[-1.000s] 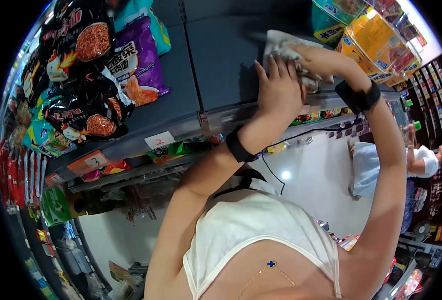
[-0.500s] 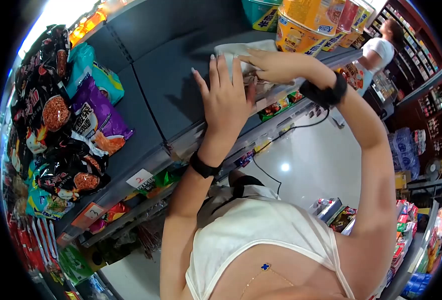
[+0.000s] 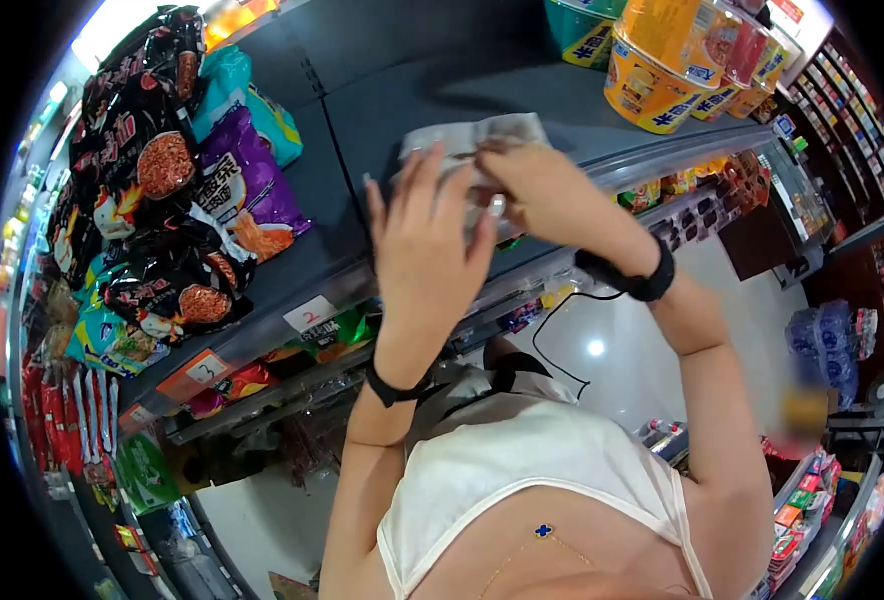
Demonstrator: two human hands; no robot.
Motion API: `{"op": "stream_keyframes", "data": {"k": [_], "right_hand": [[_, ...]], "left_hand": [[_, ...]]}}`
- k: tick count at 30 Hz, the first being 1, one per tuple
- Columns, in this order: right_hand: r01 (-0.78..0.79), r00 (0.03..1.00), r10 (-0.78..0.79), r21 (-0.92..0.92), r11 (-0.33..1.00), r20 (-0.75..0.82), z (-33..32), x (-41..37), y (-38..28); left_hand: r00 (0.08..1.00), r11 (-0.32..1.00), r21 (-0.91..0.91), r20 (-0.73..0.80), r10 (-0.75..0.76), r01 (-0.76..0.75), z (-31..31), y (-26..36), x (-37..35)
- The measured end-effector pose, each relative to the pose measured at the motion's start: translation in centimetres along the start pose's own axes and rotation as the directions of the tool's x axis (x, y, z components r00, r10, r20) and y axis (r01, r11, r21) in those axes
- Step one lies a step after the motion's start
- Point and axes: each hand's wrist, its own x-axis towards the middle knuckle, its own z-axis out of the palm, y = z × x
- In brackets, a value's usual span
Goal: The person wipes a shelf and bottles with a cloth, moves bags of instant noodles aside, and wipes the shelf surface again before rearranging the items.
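A pale grey-white cloth, bunched and folded, lies on the dark grey shelf near its front edge. My right hand bears down on it with bent fingers, gripping its folds; the fingertips are partly hidden. Beside it, my left hand is open, its fingers spread over the cloth's left part. Black bands circle both wrists. To the right of the cloth stand stacked yellow instant noodle tubs and a green tub.
Black noodle packets and a purple packet fill the shelf's left side. Price tags line its front rail. Packaged goods sit on the lower shelf. A black cable hangs over the tiled floor.
Both hands and the cloth have moved left along the shelf, away from the noodle tubs. My right fingers are more curled. The person at the far right is out of view.
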Motion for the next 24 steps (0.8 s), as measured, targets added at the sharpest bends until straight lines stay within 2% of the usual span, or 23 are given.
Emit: {"op": "stream_keyframes", "data": {"k": [2, 3, 4, 8, 10, 12, 13, 16, 18, 19, 20, 21, 23, 24], "right_hand": [[0.193, 0.955, -0.169, 0.079, 0.978, -0.244, 2.8, 1.9, -1.8], [0.245, 0.929, -0.196, 0.125, 0.961, -0.314, 3.9, 2.8, -2.9], [0.251, 0.933, -0.192, 0.168, 0.953, -0.306, 4.7, 3.5, -3.9], [0.103, 0.928, -0.042, 0.148, 0.984, -0.370, 6.4, 4.1, -6.4], [0.066, 0.916, -0.001, 0.149, 0.987, -0.401, 6.0, 3.5, -6.3], [0.035, 0.885, 0.004, 0.077, 0.996, -0.465, 6.0, 2.7, -5.8], [0.016, 0.870, 0.007, 0.042, 0.999, -0.493, 6.0, 2.2, -5.5], [-0.146, 0.902, 0.123, -0.024, 0.989, -0.415, 4.4, 0.2, -3.4], [-0.195, 0.910, 0.143, -0.097, 0.976, -0.390, 3.2, -1.6, -0.9], [-0.237, 0.903, 0.187, -0.085, 0.968, -0.388, 2.4, -2.4, 0.1], [-0.247, 0.892, 0.198, -0.071, 0.966, -0.406, 1.6, -3.3, 1.2], [-0.275, 0.882, 0.220, -0.076, 0.958, -0.416, 1.4, -4.0, 2.6], [-0.345, 0.888, 0.299, -0.076, 0.936, -0.351, -0.3, -4.6, 3.7], [-0.383, 0.886, 0.336, -0.096, 0.919, -0.321, -0.9, -4.7, 3.6]], "left_hand": [[0.997, 0.995, 0.071, -0.028, -0.073, 0.075, -1.8, -1.3, -0.9], [0.992, 0.986, 0.111, -0.045, -0.116, 0.120, -2.6, -2.0, -1.4], [0.986, 0.975, 0.152, -0.064, -0.156, 0.164, -3.4, -2.6, -1.8], [0.959, 0.948, 0.148, -0.030, -0.281, 0.282, -4.3, -4.1, -3.0], [0.968, 0.956, 0.153, -0.054, -0.245, 0.250, -3.6, -4.0, -2.9], [0.975, 0.962, 0.163, -0.082, -0.208, 0.219, -2.5, -3.6, -2.4], [0.967, 0.966, 0.074, -0.082, -0.241, 0.247, -1.6, -3.3, -2.0], [0.989, 0.987, 0.064, -0.001, -0.148, 0.148, 0.7, -2.0, 0.2], [0.998, 0.997, 0.041, 0.009, -0.058, 0.058, 3.0, -0.7, 1.6], [0.998, 0.999, 0.014, 0.048, -0.038, 0.037, 4.0, 0.1, 2.3], [1.000, 0.999, -0.040, 0.020, 0.002, -0.001, 5.1, 1.0, 3.0], [0.997, 0.996, -0.086, 0.077, 0.010, -0.004, 5.7, 1.8, 4.0], [0.998, 0.999, -0.032, -0.062, 0.034, -0.036, 8.6, 3.0, 4.9], [0.997, 1.000, 0.012, -0.077, 0.017, -0.016, 9.7, 3.4, 5.2]]}}
